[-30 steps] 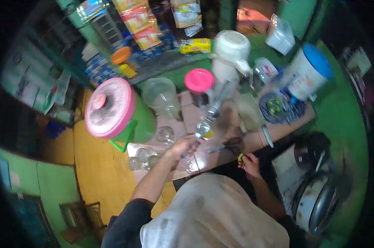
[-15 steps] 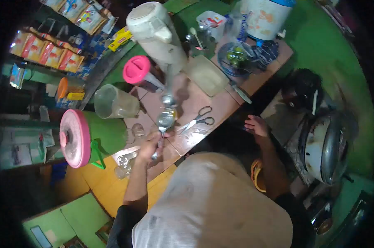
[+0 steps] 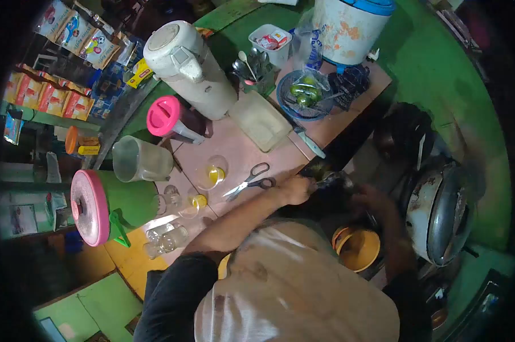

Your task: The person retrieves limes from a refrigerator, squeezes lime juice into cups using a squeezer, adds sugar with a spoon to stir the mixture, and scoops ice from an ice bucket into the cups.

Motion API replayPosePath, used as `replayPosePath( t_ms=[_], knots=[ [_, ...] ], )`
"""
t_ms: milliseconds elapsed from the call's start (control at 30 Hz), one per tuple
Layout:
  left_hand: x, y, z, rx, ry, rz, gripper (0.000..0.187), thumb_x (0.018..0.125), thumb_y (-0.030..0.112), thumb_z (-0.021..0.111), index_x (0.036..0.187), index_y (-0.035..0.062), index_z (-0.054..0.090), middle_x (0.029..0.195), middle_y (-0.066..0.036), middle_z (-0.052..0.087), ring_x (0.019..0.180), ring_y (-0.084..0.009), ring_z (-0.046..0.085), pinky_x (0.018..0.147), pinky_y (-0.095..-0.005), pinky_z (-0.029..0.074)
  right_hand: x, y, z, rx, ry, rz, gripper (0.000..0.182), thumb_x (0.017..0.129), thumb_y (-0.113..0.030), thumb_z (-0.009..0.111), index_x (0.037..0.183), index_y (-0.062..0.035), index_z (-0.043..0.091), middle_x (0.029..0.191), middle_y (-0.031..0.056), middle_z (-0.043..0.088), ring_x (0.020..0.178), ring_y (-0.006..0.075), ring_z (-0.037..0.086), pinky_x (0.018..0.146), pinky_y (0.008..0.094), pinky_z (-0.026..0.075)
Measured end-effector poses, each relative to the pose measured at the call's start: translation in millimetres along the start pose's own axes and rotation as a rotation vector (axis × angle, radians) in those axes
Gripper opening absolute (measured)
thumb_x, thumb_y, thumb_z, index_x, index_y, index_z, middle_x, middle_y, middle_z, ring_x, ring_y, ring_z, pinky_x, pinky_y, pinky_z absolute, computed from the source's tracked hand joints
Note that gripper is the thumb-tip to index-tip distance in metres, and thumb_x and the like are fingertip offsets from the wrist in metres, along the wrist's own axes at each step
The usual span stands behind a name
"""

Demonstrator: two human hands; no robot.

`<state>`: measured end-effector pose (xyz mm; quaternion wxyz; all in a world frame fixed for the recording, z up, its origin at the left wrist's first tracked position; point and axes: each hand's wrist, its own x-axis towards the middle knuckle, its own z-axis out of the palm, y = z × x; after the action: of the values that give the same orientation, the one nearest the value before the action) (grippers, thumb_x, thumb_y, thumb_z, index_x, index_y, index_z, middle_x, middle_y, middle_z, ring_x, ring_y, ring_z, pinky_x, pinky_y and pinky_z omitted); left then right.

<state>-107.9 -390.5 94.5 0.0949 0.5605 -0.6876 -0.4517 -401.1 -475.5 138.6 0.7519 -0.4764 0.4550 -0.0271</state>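
My left hand (image 3: pixel 297 190) is closed around a metal citrus squeezer (image 3: pixel 327 180), held over the dark gap right of the tiled counter. The squeezer's far end is blurred. Close to it, in shadow, is my right hand (image 3: pixel 372 198); motion smears its fingers, so its grip cannot be made out. Below my right hand sits an orange bucket (image 3: pixel 364 251). On the counter behind my left arm, a clear glass (image 3: pixel 216 173) and another glass (image 3: pixel 196 203) each show something yellow in the bottom. Black-handled scissors (image 3: pixel 250 182) lie open beside them.
A pink-lidded pitcher (image 3: pixel 171 117), white thermos (image 3: pixel 192 74), plastic tray (image 3: pixel 261 122) and blue basket (image 3: pixel 303 105) with green fruit stand at the back. A knife (image 3: pixel 311 143) lies at the counter edge. A large lidded pot (image 3: pixel 434 211) is on the right.
My left hand has carried the squeezer from above the glasses rightward, past the scissors, to the gap by my right hand. The two glasses with yellow contents now show plainly.
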Motion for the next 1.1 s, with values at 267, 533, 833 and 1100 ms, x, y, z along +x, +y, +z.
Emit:
replayPosePath(
  t_ms=[267, 533, 833, 1100],
  knots=[
    [12, -22, 29, -0.086, -0.060, -0.027, 0.042, 0.101, 0.035, 0.048, 0.131, 0.0065, 0.057, 0.125, -0.023, 0.060, 0.118, -0.0370, 0.056, 0.100, -0.0426, 0.046, 41, 72, -25, -0.998, 0.759, -0.416, 0.059, 0.091, -0.025, 0.059, 0.143, -0.0052, 0.042, 0.107, 0.0256, 0.064, 0.089, 0.0385, 0.064, 0.074, 0.0423, 0.052],
    [-120, -63, 15, -0.836, 0.147, -0.334, 0.044, 0.102, 0.037, 0.050, 0.126, 0.0020, 0.061, 0.121, -0.008, 0.064, 0.111, -0.0171, 0.057, 0.096, -0.0348, 0.047, 57, -17, -50, 0.214, 0.701, -0.786, 0.048, 0.101, -0.034, 0.048, 0.138, -0.0033, 0.045, 0.126, 0.0178, 0.059, 0.100, 0.0274, 0.062, 0.089, 0.0399, 0.049],
    [-199, -42, 30, -1.495, 0.549, -0.434, 0.043, 0.106, 0.031, 0.041, 0.127, -0.0020, 0.058, 0.123, -0.009, 0.062, 0.112, -0.0172, 0.058, 0.098, -0.0317, 0.045, 155, -183, 25, 0.103, 0.105, -0.414, 0.041, 0.095, -0.015, 0.058, 0.135, -0.0108, 0.054, 0.095, 0.0057, 0.063, 0.064, 0.0134, 0.054, 0.055, 0.0311, 0.048],
    [-269, -31, 80, -1.545, 0.762, -0.606, 0.041, 0.106, 0.029, 0.038, 0.128, -0.0005, 0.056, 0.121, -0.010, 0.063, 0.106, -0.0166, 0.060, 0.094, -0.0318, 0.047, 297, -197, 57, -1.414, 0.210, -0.707, 0.044, 0.088, -0.008, 0.057, 0.131, -0.0059, 0.059, 0.102, 0.0176, 0.067, 0.078, 0.0321, 0.066, 0.076, 0.0401, 0.052]
  ],
)
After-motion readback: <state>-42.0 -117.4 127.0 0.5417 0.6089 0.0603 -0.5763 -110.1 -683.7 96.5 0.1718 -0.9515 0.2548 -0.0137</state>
